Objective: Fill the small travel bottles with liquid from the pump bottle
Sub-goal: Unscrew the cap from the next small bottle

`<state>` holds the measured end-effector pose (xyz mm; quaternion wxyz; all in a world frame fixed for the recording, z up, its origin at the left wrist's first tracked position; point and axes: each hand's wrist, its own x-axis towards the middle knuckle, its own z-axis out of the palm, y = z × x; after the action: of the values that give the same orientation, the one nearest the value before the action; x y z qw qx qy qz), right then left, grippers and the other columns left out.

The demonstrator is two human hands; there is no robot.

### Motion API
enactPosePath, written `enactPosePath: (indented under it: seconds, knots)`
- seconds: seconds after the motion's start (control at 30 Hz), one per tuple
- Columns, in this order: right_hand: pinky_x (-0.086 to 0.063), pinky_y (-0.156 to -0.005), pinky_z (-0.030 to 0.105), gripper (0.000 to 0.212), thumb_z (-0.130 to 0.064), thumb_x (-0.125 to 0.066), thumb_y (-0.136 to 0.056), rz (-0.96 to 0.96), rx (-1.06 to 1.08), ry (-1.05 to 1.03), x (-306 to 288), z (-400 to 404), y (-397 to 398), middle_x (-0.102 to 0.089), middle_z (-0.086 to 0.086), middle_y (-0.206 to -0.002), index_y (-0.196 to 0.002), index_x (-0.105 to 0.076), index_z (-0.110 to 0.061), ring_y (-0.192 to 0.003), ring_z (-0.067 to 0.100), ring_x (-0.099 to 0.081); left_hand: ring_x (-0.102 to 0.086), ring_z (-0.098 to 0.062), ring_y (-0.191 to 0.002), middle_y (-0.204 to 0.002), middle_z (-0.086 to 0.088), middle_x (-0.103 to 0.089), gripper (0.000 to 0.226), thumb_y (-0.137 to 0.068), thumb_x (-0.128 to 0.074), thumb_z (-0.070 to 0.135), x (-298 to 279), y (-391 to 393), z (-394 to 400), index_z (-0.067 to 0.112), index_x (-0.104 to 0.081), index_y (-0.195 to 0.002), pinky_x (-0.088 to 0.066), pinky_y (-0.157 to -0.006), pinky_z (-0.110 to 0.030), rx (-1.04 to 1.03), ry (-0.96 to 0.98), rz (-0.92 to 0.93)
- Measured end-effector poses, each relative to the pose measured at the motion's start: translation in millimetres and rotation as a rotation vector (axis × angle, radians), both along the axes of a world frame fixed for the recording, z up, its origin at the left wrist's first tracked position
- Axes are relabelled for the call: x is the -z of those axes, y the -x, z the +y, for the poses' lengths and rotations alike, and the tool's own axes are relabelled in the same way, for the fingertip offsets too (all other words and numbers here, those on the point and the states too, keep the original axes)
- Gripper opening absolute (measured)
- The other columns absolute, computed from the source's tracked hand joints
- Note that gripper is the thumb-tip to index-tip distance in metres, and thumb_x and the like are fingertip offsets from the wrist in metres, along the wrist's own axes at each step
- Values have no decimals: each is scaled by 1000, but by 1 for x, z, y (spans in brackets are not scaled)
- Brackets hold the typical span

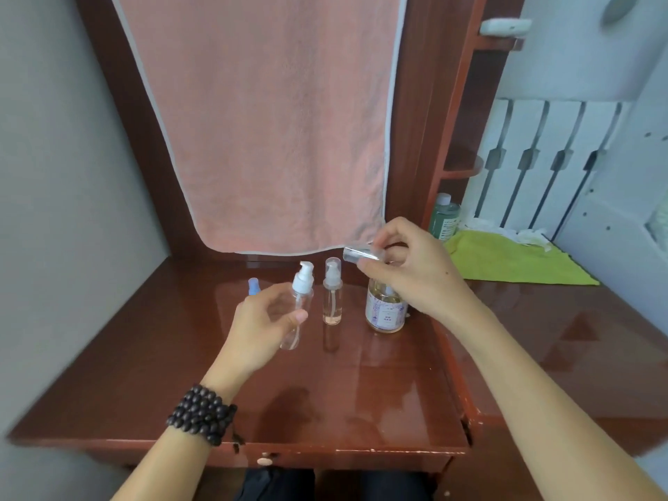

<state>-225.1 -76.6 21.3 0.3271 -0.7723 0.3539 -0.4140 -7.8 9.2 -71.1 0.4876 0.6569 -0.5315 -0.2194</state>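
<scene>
my left hand curls round a travel bottle, near upright, pump on top. my right hand pinches what looks like a clear cap, sideways, above the pump bottle on the desk.

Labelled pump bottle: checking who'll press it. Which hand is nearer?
Right. The right hand, pinching a clear cap, is just above the pump bottle; the left hand holds a travel bottle further left.

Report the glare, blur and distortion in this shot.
Head view: glare streaks the glossy tabletop at right; the wide-angle lens bows the pink towel edges; the left hand holding a travel bottle is slightly motion-blurred; the clear cap pinched by the right hand is smeared.
</scene>
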Motion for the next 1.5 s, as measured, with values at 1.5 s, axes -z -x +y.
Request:
enactPosePath:
  seconds: [1.5]
  knots:
    - [-54,-62,31,30,-49,-60,-89,354,-116,3,58,-14,-23,-67,-1,-67,-81,-65,-20,-57,7,-63,-65,-3,-100,-98,15,-72,42,-80,-79,15,8,26,-10,50,-67,-100,-51,-94,-26,102,79,-130]
